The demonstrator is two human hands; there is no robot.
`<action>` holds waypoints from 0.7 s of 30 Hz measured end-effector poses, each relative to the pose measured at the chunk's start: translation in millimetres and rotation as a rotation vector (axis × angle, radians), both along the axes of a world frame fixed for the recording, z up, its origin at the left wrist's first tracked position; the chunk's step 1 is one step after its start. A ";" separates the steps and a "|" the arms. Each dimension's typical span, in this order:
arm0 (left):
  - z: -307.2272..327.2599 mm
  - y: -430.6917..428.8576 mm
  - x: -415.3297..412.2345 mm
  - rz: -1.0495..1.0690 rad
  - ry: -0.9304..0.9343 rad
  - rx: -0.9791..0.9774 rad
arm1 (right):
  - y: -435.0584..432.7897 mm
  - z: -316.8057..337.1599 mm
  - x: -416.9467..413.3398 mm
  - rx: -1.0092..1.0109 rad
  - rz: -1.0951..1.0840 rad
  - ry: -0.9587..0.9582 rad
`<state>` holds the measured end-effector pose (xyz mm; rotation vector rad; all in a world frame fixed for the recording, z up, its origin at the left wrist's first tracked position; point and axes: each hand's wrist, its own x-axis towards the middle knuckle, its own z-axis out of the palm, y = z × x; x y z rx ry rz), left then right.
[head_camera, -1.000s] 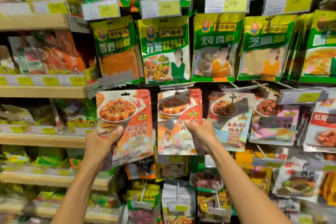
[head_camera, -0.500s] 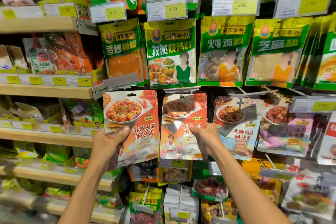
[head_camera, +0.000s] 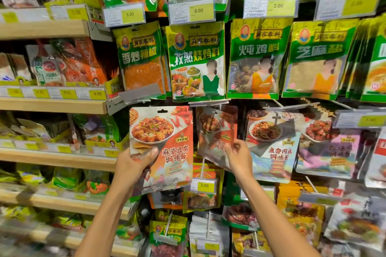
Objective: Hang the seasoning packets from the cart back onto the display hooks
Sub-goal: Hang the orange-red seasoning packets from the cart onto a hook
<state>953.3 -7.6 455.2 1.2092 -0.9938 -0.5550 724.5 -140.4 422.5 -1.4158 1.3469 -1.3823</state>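
Observation:
My left hand point(head_camera: 133, 165) grips an orange tofu-dish seasoning packet point(head_camera: 165, 148) by its lower left edge, held upright in front of the display with its hang hole at the top. My right hand point(head_camera: 238, 155) pinches the lower right edge of a matching packet point(head_camera: 215, 133) that hangs on a display hook point(head_camera: 208, 102) and is tilted and blurred. The cart is out of view.
Green packets point(head_camera: 196, 60) hang in the row above under price tags point(head_camera: 191, 11). More packets point(head_camera: 271, 144) hang to the right and below. Wooden shelves point(head_camera: 52, 105) with bagged goods jut out at the left.
The view has shifted closer. My right hand has swung the hanging packet, which now tilts and blurs. My left hand still holds its packet upright at about the same height.

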 end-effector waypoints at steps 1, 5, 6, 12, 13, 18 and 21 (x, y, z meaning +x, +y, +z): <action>-1.0 -2.1 -4.6 -0.012 -0.009 0.006 | 13.7 -1.5 0.5 -0.085 -0.014 -0.046; -5.2 -13.1 -33.7 -0.110 -0.033 0.036 | 55.1 4.6 10.6 -0.096 0.257 -0.319; -5.7 -16.0 -42.6 -0.133 -0.043 0.040 | 57.4 5.9 11.1 -0.055 0.336 -0.369; 1.1 -24.1 -66.5 -0.193 -0.221 0.077 | 50.0 0.5 -4.4 0.035 0.341 -0.424; 7.9 -24.1 -63.1 -0.169 -0.279 0.066 | 47.1 -2.3 -6.6 0.044 0.306 -0.405; 87.9 -28.7 -34.3 0.332 -0.630 -0.175 | 36.7 -6.4 -13.8 0.050 0.193 -0.345; 156.0 -45.2 -37.8 0.487 -0.816 -0.415 | 29.9 1.9 -12.5 0.005 0.162 -0.306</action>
